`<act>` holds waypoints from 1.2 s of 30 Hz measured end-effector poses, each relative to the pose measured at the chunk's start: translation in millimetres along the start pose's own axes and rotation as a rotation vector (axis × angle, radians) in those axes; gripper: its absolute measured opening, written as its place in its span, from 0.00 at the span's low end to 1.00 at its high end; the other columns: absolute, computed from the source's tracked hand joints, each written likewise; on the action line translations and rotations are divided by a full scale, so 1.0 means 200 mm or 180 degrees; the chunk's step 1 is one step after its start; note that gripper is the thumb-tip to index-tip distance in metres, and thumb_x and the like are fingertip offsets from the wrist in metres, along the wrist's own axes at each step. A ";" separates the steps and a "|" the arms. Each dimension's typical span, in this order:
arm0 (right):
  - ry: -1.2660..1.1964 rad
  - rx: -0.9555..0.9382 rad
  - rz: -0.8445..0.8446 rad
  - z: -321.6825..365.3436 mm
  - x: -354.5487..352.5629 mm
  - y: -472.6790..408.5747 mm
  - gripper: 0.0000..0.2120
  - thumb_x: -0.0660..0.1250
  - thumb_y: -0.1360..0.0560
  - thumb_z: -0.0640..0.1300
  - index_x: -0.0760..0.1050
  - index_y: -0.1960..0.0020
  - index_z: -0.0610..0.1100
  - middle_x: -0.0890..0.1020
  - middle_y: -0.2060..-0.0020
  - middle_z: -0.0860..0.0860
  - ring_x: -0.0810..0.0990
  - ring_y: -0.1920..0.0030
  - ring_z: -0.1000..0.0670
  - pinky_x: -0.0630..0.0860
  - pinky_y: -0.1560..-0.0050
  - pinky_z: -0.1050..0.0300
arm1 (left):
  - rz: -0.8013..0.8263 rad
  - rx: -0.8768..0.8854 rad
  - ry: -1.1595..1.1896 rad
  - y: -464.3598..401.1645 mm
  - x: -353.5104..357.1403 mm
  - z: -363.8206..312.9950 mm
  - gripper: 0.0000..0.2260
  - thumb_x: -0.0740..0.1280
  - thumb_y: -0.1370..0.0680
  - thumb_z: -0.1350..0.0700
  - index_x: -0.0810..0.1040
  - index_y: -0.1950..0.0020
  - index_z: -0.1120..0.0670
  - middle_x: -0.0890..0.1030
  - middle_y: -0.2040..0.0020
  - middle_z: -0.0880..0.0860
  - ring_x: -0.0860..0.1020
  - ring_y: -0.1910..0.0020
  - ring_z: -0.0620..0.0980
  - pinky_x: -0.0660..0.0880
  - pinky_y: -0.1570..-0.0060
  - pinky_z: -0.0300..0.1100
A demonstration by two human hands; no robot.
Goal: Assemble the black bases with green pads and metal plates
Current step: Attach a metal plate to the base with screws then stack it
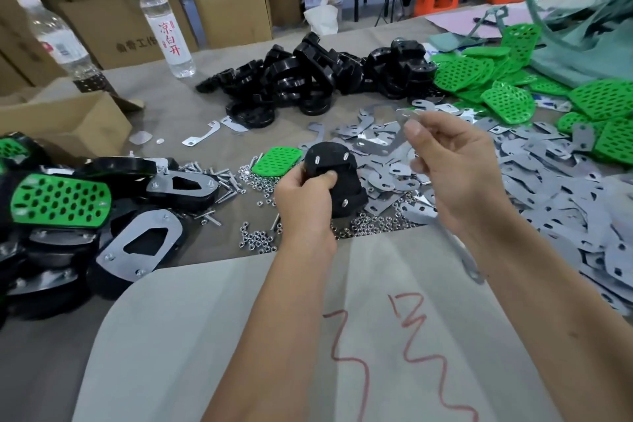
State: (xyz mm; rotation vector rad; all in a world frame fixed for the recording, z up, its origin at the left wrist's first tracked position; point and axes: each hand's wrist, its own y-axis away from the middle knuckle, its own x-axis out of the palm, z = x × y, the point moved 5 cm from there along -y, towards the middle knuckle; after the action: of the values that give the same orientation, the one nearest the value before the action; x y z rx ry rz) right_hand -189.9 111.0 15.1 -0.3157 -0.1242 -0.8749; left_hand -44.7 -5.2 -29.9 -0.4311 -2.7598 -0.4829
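Cardboard boxes [233, 7] line the far edge of the cluttered tabletop [191, 106]. Above scattered nuts [255, 240], the left hand [305, 202] grips a black base [334, 178] studded with three screws, while the right hand [452, 168] pinches a metal plate [399, 140] beside it.

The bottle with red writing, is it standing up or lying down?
Standing up. The bottle with red writing stands on the table, its white cap at the top, leaning slightly in this wide-angle view.

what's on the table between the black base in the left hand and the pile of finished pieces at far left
In the head view, loose screws and small nuts lie scattered there, with one green pad just left of the held black base.
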 end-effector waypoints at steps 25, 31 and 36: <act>0.0364 0.0699 0.0187 -0.16 0.19 0.13 0.05 0.78 0.28 0.34 0.82 0.58 0.36 0.84 0.71 0.41 0.80 0.74 0.47 0.77 0.73 0.60 | -0.0349 0.0434 0.0191 -0.02 -0.02 -0.01 0.09 0.70 0.23 0.70 0.81 0.56 0.56 0.83 0.58 0.55 0.81 0.57 0.56 0.81 0.45 0.62; 0.0273 0.0799 0.0094 -0.18 0.19 0.14 0.06 0.78 0.27 0.34 0.82 0.55 0.32 0.83 0.72 0.43 0.79 0.75 0.49 0.77 0.72 0.61 | -0.0348 0.0569 0.0136 -0.03 -0.02 0.00 0.09 0.71 0.23 0.69 0.80 0.58 0.56 0.82 0.65 0.49 0.80 0.65 0.50 0.80 0.58 0.48; 0.0300 0.0953 0.0192 -0.19 0.20 0.14 0.07 0.78 0.27 0.34 0.81 0.55 0.31 0.83 0.70 0.41 0.81 0.74 0.48 0.78 0.72 0.60 | -0.0364 0.0593 0.0201 -0.04 -0.03 0.00 0.10 0.71 0.24 0.70 0.80 0.58 0.55 0.83 0.65 0.50 0.79 0.64 0.51 0.78 0.57 0.49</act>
State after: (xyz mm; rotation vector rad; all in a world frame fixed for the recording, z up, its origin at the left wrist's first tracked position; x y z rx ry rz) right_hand -143.2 86.0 -16.8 0.0017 -0.1553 -0.7969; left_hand -41.8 -13.7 -33.1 -0.2109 -2.7464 -0.2572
